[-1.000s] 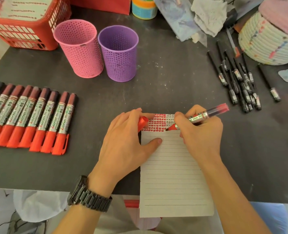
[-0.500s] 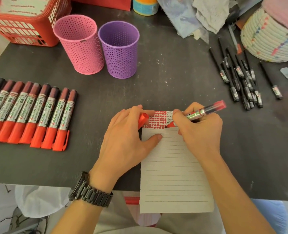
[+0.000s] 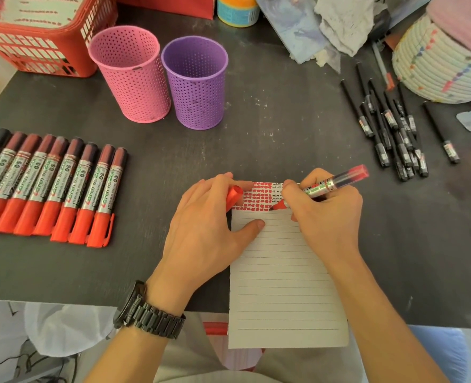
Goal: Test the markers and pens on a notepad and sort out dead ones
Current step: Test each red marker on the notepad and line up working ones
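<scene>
R hand is gripping the uncapped red marker, fingers curled round barrel, tip touching notepad at the red test marks near its top. L hand is pinching the red cap, thumb pressing the page. Capped red markers are lying in a row at left, black pens at right.

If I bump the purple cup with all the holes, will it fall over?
Probably, yes. The purple cup stands tall and narrow, and nothing shows inside to weigh it down, so it likely tips easily. Its holey wall looks light. Being round, it might then roll on the table.
</scene>
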